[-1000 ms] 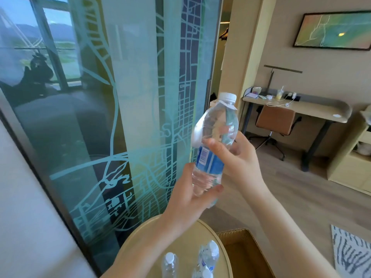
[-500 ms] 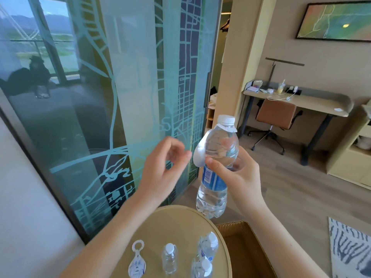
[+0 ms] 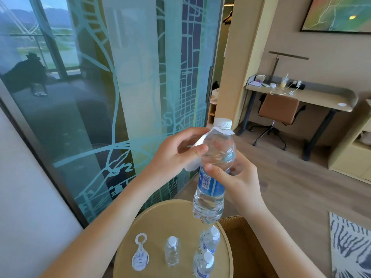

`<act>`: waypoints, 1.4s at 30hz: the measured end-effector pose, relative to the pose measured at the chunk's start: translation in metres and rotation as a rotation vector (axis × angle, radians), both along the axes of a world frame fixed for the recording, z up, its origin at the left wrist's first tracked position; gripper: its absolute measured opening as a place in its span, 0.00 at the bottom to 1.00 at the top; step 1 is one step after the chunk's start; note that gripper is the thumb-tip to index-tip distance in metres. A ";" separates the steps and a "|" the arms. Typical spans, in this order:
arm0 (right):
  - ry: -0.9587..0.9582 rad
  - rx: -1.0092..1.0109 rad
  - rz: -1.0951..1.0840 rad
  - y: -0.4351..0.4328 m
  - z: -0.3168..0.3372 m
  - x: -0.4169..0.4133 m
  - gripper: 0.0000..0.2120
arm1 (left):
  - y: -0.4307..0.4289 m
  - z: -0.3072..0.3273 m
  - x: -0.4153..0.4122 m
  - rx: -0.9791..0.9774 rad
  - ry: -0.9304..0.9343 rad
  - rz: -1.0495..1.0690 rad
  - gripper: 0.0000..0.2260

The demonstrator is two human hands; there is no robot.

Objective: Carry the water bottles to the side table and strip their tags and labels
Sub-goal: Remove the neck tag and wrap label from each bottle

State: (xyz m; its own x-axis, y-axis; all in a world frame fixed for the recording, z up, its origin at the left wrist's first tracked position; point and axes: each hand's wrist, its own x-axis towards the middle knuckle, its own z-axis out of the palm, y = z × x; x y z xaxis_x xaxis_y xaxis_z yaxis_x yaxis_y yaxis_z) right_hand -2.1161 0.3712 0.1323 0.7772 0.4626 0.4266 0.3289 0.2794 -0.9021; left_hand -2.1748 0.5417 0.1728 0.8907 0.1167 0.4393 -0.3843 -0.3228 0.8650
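Above the tabletop (image 3: 170,215): the right hand (image 3: 239,177) grips the held bottle (image 3: 218,153) round its middle. The thumb lies across the front and the fingers curl behind.
Left hand (image 3: 172,155): pinches the white neck tag (image 3: 191,165) between thumb and curled fingers, at the bottle's left shoulder.
Held bottle: nearly upright, white cap (image 3: 223,123) on. Its base hangs clear over the tabletop's far right edge.
Neck tag: ringed round the neck under the cap, with its free end bent out to the left inside the left hand's grasp.
Label (image 3: 209,183): blue, wrapped round the held bottle just below the right thumb.
Tabletop: round and tan, below both forearms.
Loose tag (image 3: 140,255): lies flat near the left edge, ring end pointing away.
Bare bottle (image 3: 172,250): stands upright near the middle, just right of the loose tag. It is clear, with no label to be seen.
Far bottle (image 3: 210,238): stands by the right edge, almost under the held bottle's base, showing blue print.
Near bottle (image 3: 203,262): stands just in front of the far bottle, also by the right edge, showing blue print.
Basket (image 3: 241,233): woven, just beside the tabletop's right edge.
Glass panel (image 3: 140,77): patterned, behind the tabletop to the left.
Desk (image 3: 301,95): against the far wall, with a brown chair (image 3: 279,109) in front of it.
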 end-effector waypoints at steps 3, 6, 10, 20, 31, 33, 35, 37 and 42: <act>0.008 -0.003 0.012 0.001 -0.001 0.000 0.14 | 0.001 -0.001 0.000 -0.016 -0.049 0.070 0.12; 0.022 -0.013 -0.001 0.001 -0.004 0.000 0.13 | 0.001 -0.002 0.001 0.044 -0.093 0.149 0.08; 0.041 -0.025 0.003 0.002 -0.009 -0.001 0.15 | 0.002 -0.002 0.002 0.301 -0.249 0.327 0.05; 0.077 -0.053 0.027 0.003 -0.017 -0.001 0.15 | 0.007 0.001 0.005 0.854 -0.522 0.508 0.09; 0.095 -0.066 0.028 0.003 -0.019 0.000 0.18 | 0.013 0.003 0.010 1.109 -0.668 0.487 0.06; 0.096 -0.071 0.026 0.003 -0.019 0.001 0.17 | 0.015 0.005 0.012 1.100 -0.674 0.496 0.07; 0.099 -0.075 0.033 0.003 -0.019 0.001 0.16 | 0.015 0.008 0.012 1.083 -0.672 0.510 0.08; 0.092 -0.083 0.043 0.002 -0.019 0.002 0.14 | 0.015 0.011 0.014 1.080 -0.665 0.531 0.08; 0.046 -0.141 0.059 0.001 -0.018 0.001 0.15 | 0.018 0.014 0.020 1.073 -0.605 0.583 0.09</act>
State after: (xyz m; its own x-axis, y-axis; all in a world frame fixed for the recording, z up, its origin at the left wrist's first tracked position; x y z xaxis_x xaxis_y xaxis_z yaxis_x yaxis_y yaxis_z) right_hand -2.1156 0.3724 0.1141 0.7639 0.5609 0.3193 0.2734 0.1670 -0.9473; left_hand -2.1551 0.5598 0.1872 0.4675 -0.2368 0.8517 -0.1881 -0.9680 -0.1659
